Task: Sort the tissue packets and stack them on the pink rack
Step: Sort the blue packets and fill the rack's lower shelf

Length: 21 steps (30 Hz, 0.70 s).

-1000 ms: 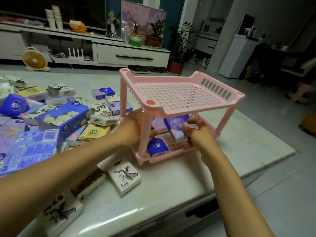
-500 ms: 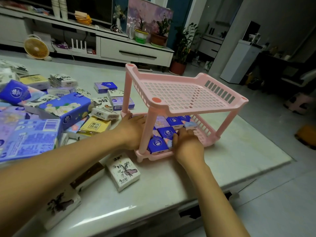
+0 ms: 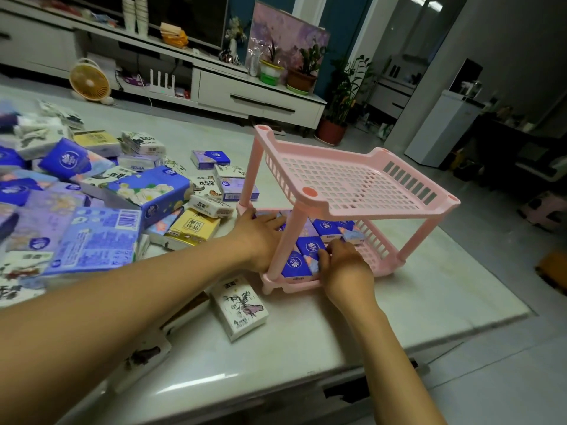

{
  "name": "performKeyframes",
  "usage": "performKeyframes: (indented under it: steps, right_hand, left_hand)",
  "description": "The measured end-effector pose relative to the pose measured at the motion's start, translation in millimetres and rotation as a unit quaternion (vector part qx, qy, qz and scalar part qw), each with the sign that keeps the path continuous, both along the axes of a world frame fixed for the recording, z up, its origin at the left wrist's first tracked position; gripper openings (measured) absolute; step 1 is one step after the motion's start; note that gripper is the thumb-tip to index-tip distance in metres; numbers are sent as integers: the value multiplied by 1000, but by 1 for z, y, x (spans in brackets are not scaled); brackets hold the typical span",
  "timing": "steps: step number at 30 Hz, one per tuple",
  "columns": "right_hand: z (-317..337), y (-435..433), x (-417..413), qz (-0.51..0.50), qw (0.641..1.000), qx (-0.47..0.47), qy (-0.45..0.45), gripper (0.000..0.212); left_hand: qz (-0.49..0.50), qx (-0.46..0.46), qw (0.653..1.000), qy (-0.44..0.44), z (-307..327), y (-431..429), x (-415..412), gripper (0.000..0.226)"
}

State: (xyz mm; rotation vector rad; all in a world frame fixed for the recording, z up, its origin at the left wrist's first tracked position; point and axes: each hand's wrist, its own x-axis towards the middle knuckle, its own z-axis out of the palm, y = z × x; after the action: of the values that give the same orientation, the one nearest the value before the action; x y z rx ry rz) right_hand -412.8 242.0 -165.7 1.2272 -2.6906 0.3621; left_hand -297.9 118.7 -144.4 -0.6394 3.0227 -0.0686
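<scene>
Left hand (image 3: 260, 237) flat on pink rack (image 3: 352, 182) lower tier; right hand (image 3: 345, 266) pinches blue packet (image 3: 308, 248) at its 6 o'clock edge; loose packets (image 3: 147, 191) at 9 o'clock.

Of the person we see only the left hand (image 3: 260, 237), right hand (image 3: 346, 268), left forearm (image 3: 122, 302) and right forearm (image 3: 392, 357). We log all four as bare up to the frame edge. Left forearm looks much broader near the edge, wide-angle stretch. Nails and knuckle detail are blurred, so we can't tell.
</scene>
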Motion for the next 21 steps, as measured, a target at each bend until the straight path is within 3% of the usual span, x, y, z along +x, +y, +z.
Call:
performKeyframes:
  steps: [3,5,8,14,16,18,21]
  right_hand:
    - [6,2,7,-33,999,3,14,39]
    - [16,8,13,-48,996,-72,-31,40]
    - [33,26,29,-4,981,-176,-80,12]
    - [53,67,111,124,957,-240,-105,33]
    - [51,65,137,173,952,-225,-114,25]
    - [44,57,156,193,946,-201,-163,15]
    - [38,41,175,206,941,-187,-194,21]
  left_hand:
    - [-7,31,994,108,-6,0,3,55]
    - [12,68,982,178,-3,5,15,48]
    - [16,79,976,200,9,19,53,50]
    - [-48,135,937,318,24,39,199,50]
    - [-22,116,939,324,20,27,246,45]
    - [47,120,935,329,13,11,283,57]
    - [133,123,923,340,3,-10,322,72]
